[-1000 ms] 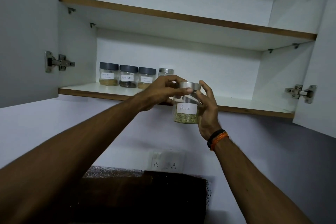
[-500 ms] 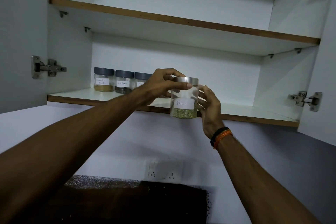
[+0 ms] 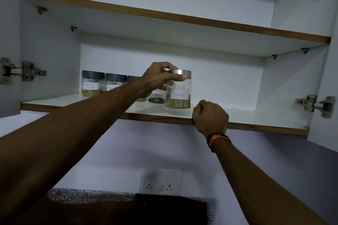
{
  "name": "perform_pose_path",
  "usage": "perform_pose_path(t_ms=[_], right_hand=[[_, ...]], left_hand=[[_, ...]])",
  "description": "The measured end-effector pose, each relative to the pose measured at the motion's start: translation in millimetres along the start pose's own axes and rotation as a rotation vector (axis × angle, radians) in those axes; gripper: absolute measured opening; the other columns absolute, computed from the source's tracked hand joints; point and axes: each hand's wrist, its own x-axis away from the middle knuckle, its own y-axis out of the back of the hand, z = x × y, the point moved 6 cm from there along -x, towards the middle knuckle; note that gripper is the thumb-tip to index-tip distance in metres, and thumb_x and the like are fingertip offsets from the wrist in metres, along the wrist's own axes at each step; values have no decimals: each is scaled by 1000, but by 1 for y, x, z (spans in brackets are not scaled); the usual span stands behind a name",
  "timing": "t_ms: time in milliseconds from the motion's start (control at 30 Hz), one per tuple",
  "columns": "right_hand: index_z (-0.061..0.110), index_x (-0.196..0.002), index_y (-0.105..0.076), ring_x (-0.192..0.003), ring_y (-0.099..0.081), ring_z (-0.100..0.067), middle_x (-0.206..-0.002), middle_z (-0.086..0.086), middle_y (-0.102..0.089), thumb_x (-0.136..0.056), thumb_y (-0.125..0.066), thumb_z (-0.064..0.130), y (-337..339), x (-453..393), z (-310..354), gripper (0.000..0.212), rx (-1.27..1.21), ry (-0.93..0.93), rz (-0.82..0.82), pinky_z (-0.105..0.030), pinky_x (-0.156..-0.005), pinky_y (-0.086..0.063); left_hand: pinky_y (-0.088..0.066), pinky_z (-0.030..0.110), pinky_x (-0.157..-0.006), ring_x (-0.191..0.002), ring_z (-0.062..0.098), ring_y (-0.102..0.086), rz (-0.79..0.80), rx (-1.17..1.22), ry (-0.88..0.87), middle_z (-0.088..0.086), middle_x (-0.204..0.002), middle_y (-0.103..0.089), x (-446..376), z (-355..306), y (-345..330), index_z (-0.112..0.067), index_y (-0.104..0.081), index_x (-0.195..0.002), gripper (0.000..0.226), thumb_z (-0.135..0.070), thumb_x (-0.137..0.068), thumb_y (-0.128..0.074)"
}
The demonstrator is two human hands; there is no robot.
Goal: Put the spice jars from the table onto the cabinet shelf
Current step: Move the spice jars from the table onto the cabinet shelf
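A clear jar labelled "Fennel" [image 3: 178,91], with a silver lid and green seeds inside, stands on the lower cabinet shelf [image 3: 256,117]. My left hand [image 3: 157,76] grips its lid from the left, thumb across the front. My right hand [image 3: 210,117] hangs in front of the shelf edge just right of the jar, fingers curled, holding nothing. To the left stand a jar of yellow-brown powder [image 3: 91,84], a second dark-lidded jar [image 3: 114,83], and a jar with black grains [image 3: 157,97] partly hidden behind my left hand and forearm.
The upper shelf [image 3: 182,18] runs above. Both cabinet doors stand open, with hinges at left [image 3: 22,72] and right [image 3: 314,105]. The right part of the lower shelf is bare. A wall socket [image 3: 161,181] sits below, above a dark counter.
The fennel jar has gone from in front of the shelf edge onto the shelf. My right hand has let go of it and dropped to the shelf edge; my left still holds the lid.
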Motion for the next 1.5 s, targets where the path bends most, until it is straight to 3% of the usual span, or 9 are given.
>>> perform_pose_path(t_ms=[167,300,467,567,633,700,967,1500], right_hand=[[17,-61,-59,-51,-46,-19,-54,1,-55,-81,-34,35,3,8,2,37,7,9,-114,-24,-49,-26],[17,-61,-61,-50,-46,-18,-54,1,-55,-81,-34,34,3,8,2,38,-12,25,-151,-24,-48,-32],[17,-62,-64,-50,-48,-19,-55,0,-58,-81,-30,35,5,10,2,43,-43,52,-221,-24,-49,-31],[16,-62,-64,-50,-49,-20,-55,-1,-58,-81,-33,34,4,10,2,41,-57,56,-240,-25,-49,-37],[16,-61,-63,-49,-48,-19,-54,-1,-58,-81,-34,33,5,11,2,39,-66,61,-258,-25,-48,-37],[16,-60,-63,-48,-47,-18,-53,0,-57,-81,-36,32,6,12,3,38,-71,69,-275,-24,-48,-37],[17,-57,-61,-46,-41,-15,-50,1,-53,-80,-40,30,6,12,2,34,-64,84,-321,-21,-51,-24],[17,-54,-56,-44,-41,-15,-47,2,-49,-79,-40,30,6,12,4,32,-81,82,-328,-21,-48,-25]], left_hand=[[-61,45,-82,-98,30,-69,7,-43,10,9,-108,-71,-22,18,-9,-12,-66,-110,43,-36,-77,-82],[-60,41,-80,-102,31,-66,16,-57,61,10,-112,-70,-33,36,-20,-9,-65,-113,44,-30,-79,-82],[-59,48,-88,-105,29,-65,9,-109,80,8,-114,-69,-46,54,-23,-13,-66,-112,45,-32,-76,-85],[-58,37,-80,-104,21,-63,6,-283,-21,1,-115,-69,-56,52,-21,-16,-70,-110,44,-39,-75,-84],[-48,22,-70,-97,13,-62,8,-431,-95,-4,-111,-69,-63,46,-19,-18,-73,-109,46,-46,-73,-84],[-44,18,-67,-91,9,-61,29,-553,-145,-5,-106,-68,-70,43,-19,-18,-73,-111,51,-50,-73,-82],[-46,29,-83,-105,21,-62,123,-861,-203,4,-117,-70,-93,51,-29,-14,-68,-122,56,-56,-84,-69],[-44,33,-83,-100,24,-61,133,-1069,-201,7,-116,-69,-115,71,-35,-12,-65,-122,52,-54,-92,-60]])
